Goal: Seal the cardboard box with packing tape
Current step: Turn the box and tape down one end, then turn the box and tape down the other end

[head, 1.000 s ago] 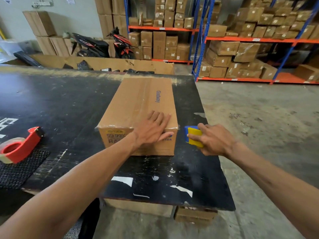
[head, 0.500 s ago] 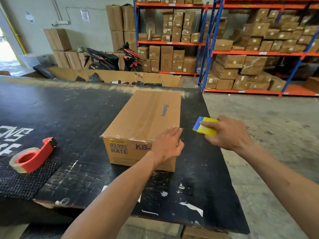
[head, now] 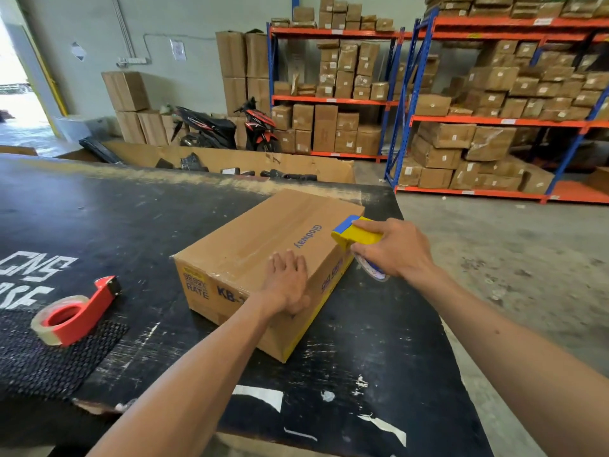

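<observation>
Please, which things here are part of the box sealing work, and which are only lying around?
In use:
- cardboard box, under the left hand
- yellow tape dispenser, in the right hand

Lying about:
- red tape dispenser on the table
- motorbikes
- shelved cartons

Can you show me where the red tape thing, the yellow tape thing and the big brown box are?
red tape dispenser (head: 86, 311): head view, on its red handle body.
yellow tape dispenser (head: 357, 234): head view, on its yellow top, ahead of the fingers.
cardboard box (head: 257, 240): head view, on the bare top face.
</observation>
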A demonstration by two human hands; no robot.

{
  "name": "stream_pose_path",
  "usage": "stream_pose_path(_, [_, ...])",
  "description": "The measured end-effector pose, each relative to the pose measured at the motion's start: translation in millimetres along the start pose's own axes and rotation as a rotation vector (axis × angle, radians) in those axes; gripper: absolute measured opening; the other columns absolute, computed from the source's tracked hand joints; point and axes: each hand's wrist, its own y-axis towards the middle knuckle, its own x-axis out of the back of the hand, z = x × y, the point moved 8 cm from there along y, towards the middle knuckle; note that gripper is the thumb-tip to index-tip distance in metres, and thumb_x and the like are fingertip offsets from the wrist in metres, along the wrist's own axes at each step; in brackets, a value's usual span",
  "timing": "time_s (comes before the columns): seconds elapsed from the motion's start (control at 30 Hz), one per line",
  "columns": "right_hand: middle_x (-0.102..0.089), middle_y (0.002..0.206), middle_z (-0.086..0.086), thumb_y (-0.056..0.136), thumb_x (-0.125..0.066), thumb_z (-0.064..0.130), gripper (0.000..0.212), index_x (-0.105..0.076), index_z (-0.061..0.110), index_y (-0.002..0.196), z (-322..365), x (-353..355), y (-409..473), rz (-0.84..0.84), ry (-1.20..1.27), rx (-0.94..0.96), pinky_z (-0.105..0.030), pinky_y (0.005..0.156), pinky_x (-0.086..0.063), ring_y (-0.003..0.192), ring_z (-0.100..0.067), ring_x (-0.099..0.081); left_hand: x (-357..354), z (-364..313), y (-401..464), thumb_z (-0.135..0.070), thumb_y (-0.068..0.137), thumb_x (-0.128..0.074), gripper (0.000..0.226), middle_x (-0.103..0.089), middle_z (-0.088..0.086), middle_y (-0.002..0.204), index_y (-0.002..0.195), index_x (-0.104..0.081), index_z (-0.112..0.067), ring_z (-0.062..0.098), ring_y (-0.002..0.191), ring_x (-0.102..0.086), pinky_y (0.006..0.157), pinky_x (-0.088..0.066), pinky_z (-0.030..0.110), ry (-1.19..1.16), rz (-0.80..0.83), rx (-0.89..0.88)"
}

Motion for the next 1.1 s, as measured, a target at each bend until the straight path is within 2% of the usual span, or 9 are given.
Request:
stream_pose_path(0.1, [-0.070,0.120,0.002,0.075,-0.068,0.059,0.051,-0.062,0.052,0.125,0.5,-1.4,5.3,-0.016,0.087,-0.059,-0.039,0.083,-0.051,0.108,-0.026,-0.062,5.1,46.9,-13.0,-0.035,0.092,-0.061,0.090,0.002,0.013,0.165,0.158,-0.004,-0.013,0.038,0.150,-0.001,0.120,-0.002,0.040,-0.070,0.042,-0.115])
stream_pose_path(0.2, [-0.072,0.117,0.003,0.075,-0.069,0.058,0.050,-0.062,0.051,0.124,0.1,-2.7,5.0,-0.010,0.122,-0.082,-0.039,0.082,-0.053,0.103,-0.023,-0.063,21.0,104.0,-28.9,-0.015,0.082,-0.066,0.090,-0.010,0.000,0.165,0.157,-0.017,-0.021,0.024,0.151,-0.012,0.120,-0.006,0.034,-0.140,0.103,-0.118])
stream_pose_path(0.27, [-0.073,0.116,0.003,0.076,-0.070,0.057,0.050,-0.063,0.049,0.125,-1.7,-4.0,5.8,-0.013,0.134,-0.097,-0.038,0.080,-0.054,0.101,-0.022,-0.063,31.2,118.7,-25.1,-0.014,0.078,-0.065,0.088,-0.019,-0.001,0.163,0.156,-0.022,-0.018,0.024,0.148,-0.023,0.121,-0.014,0.038,-0.085,0.125,-0.097])
stream_pose_path(0.33, [-0.073,0.114,0.003,0.075,-0.069,0.058,0.051,-0.063,0.048,0.125,-2.7,-4.9,7.4,-0.016,0.145,-0.117,-0.039,0.080,-0.055,0.100,-0.021,-0.063,40.0,105.6,-15.0,-0.035,0.078,-0.072,0.098,-0.021,0.006,0.161,0.156,-0.016,-0.015,0.030,0.147,-0.025,0.121,-0.017,0.047,0.048,0.074,-0.081])
stream_pose_path(0.43, [-0.074,0.112,0.003,0.074,-0.069,0.062,0.052,-0.065,0.046,0.124,-3.3,-7.1,8.7,-0.016,0.158,-0.132,-0.041,0.078,-0.056,0.098,-0.020,-0.064,34.9,60.7,6.0,-0.073,0.069,-0.068,0.129,0.005,0.016,0.164,0.157,0.007,-0.016,0.035,0.151,-0.001,0.121,-0.004,0.055,0.103,-0.009,-0.056])
stream_pose_path(0.53, [-0.074,0.110,0.002,0.075,-0.068,0.064,0.053,-0.065,0.047,0.125,-8.3,-8.9,6.0,-0.013,0.156,-0.152,-0.041,0.075,-0.056,0.096,-0.021,-0.063,14.4,23.8,33.4,-0.086,0.060,-0.062,0.140,0.012,0.019,0.163,0.156,0.009,-0.014,0.039,0.150,0.007,0.120,-0.001,0.059,0.074,-0.044,-0.032])
stream_pose_path(0.67, [-0.074,0.100,0.005,0.072,-0.072,0.062,0.050,-0.067,0.049,0.119,-25.9,-8.2,-3.5,-0.018,0.236,-0.239,-0.038,0.072,-0.054,0.088,-0.017,-0.062,13.1,10.1,54.7,-0.080,0.067,-0.063,0.120,-0.022,0.021,0.158,0.152,-0.017,-0.010,0.041,0.144,-0.021,0.118,-0.020,0.052,0.115,-0.216,-0.060])
stream_pose_path(0.9, [-0.074,0.109,0.013,0.053,-0.080,0.057,0.054,-0.075,0.047,0.106,-42.9,-7.6,-4.1,-0.094,0.546,-0.426,-0.041,0.090,-0.056,0.102,-0.012,-0.066,13.5,21.6,45.4,-0.079,0.077,-0.054,0.106,-0.028,0.011,0.159,0.155,-0.020,-0.017,0.035,0.142,-0.033,0.112,-0.034,0.044,0.133,-0.199,-0.273])
stream_pose_path(1.1, [-0.073,0.113,0.014,0.060,-0.082,0.049,0.052,-0.075,0.040,0.110,-45.6,7.6,-3.5,-0.135,0.629,-0.449,-0.035,0.090,-0.054,0.103,-0.010,-0.064,14.8,85.6,14.8,-0.061,0.076,-0.073,0.096,-0.017,-0.004,0.163,0.154,-0.021,-0.038,0.017,0.151,-0.012,0.123,-0.008,0.036,-0.186,0.006,-0.495])
